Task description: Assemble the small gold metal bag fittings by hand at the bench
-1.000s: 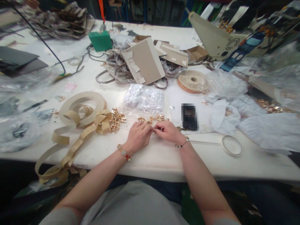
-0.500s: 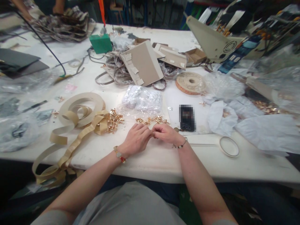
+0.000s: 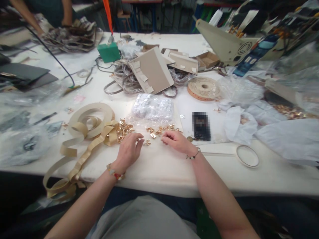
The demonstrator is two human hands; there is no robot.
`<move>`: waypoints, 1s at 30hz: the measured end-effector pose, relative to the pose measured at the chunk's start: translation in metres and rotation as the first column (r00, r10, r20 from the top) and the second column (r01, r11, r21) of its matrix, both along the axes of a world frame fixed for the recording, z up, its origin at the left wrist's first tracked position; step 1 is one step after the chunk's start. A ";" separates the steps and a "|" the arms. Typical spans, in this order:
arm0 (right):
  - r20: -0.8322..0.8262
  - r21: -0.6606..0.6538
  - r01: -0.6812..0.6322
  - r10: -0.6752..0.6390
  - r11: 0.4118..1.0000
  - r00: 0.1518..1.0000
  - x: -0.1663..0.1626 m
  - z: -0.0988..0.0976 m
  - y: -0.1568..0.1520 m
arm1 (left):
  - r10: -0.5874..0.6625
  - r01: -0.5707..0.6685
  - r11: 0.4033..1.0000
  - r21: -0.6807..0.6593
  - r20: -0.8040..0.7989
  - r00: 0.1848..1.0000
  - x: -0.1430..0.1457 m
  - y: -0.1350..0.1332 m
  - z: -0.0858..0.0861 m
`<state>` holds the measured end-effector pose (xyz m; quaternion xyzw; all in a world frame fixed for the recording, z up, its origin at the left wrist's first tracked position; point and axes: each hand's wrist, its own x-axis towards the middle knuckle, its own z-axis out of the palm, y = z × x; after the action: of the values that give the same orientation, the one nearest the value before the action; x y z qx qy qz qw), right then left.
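Note:
My left hand (image 3: 129, 148) rests on the white table (image 3: 159, 169), fingers curled, its fingertips pinching a small gold metal fitting (image 3: 147, 142). My right hand (image 3: 176, 140) lies a little to the right, fingers curled in a pinch, touching the near edge of a scatter of gold fittings (image 3: 161, 129). What it holds, if anything, is too small to make out. A second heap of gold fittings (image 3: 123, 129) lies just beyond my left hand, next to a loose beige tape roll (image 3: 91, 118).
A clear bag of white parts (image 3: 153, 106), a phone (image 3: 201, 125), a thin ring (image 3: 247, 156), a perforated roll (image 3: 204, 87), cardboard pieces (image 3: 152, 69), a green box (image 3: 109, 52) and plastic bags crowd the table. Another person's arms (image 3: 25, 15) work at the far left.
My hands, joined together before, have parted. The left hand has moved left and nearer to the heap by the tape. The right hand stays by the scatter.

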<state>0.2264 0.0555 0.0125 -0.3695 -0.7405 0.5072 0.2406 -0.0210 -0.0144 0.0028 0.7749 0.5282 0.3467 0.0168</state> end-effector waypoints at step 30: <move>-0.177 -0.232 0.159 -0.203 0.960 0.963 -0.002 -0.015 0.004 | -0.212 0.224 0.974 -0.036 0.214 0.954 0.063 0.035 -0.011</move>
<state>0.2247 0.0594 -0.0026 -0.4072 -0.6161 0.5948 0.3175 0.0423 0.0205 -0.0085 0.7869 0.4450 0.4061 0.1335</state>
